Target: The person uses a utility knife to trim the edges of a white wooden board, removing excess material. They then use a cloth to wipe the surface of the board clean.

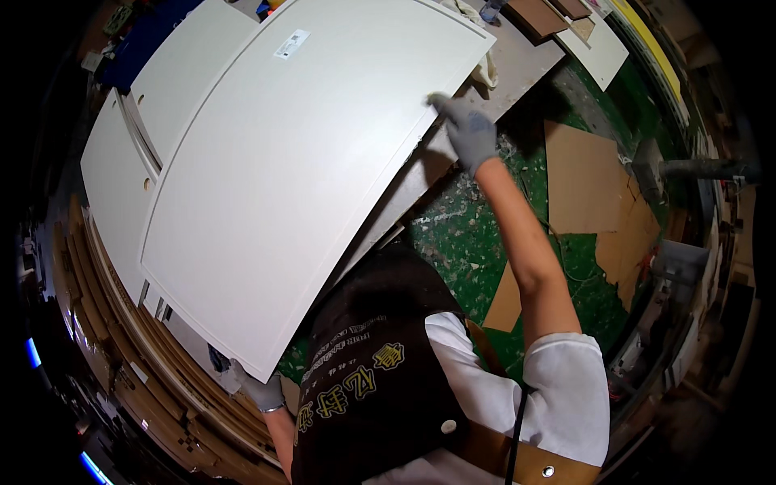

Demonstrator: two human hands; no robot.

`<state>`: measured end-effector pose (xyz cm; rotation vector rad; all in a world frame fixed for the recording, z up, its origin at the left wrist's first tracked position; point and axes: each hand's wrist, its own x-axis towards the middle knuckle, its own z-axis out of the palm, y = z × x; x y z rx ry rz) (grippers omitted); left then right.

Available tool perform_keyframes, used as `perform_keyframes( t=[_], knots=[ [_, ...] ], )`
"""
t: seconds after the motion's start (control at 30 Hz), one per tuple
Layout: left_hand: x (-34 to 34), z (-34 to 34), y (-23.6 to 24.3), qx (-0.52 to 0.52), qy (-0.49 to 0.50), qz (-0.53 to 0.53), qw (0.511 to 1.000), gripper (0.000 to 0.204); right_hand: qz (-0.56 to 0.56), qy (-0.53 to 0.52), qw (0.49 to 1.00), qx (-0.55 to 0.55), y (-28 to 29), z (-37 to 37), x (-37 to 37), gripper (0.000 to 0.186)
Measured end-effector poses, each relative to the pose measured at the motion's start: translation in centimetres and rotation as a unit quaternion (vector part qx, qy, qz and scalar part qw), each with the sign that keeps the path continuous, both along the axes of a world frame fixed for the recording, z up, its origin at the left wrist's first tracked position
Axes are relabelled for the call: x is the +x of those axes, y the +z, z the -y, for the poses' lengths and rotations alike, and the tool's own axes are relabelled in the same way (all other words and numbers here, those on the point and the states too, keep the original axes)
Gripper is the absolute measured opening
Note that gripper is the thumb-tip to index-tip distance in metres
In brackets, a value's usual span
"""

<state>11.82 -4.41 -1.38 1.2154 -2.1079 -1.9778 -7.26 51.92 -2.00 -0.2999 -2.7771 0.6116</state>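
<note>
One large, white, rectangular panel spans ten o'clock. Two grey-gloved hands: right hand, arm outstretched, at the panel's one-o'clock edge; left hand low by its seven-o'clock corner; whether fingers grip, I cannot tell.

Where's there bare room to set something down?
White panel: wide bare stretch between the sticker and the left hand at its near corner, with the right hand by its right edge. Crowded: green floor at right, littered around the cardboard.
</note>
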Motion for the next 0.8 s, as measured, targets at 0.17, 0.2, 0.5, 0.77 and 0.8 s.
perform_keyframes(
  t=[0.17,0.2,0.5,0.77,0.8],
  knots=[
    [0.2,2.5,-3.0,0.036,0.035,-0.032,0.998,0.050,-0.019,0.057,0.997,0.047,-0.3,3.4,1.4,0.037],
    [0.5,2.8,-3.1,0.056,0.048,-0.019,0.997,0.050,0.012,0.060,0.998,0.031,0.1,5.1,2.4,0.039],
    [0.1,2.3,-2.4,0.178,0.060,-0.064,0.980,0.073,0.049,0.101,0.994,-0.009,1.6,15.6,8.5,0.048],
    [0.2,-0.6,-0.7,0.042,-0.079,-0.082,0.993,0.077,0.012,0.024,0.999,-0.047,0.3,7.7,3.4,0.030],
    [0.2,-0.9,-0.5,0.050,-0.096,-0.080,0.991,0.082,-0.037,0.020,0.999,-0.005,-0.4,6.1,2.8,0.029]
  ],
)
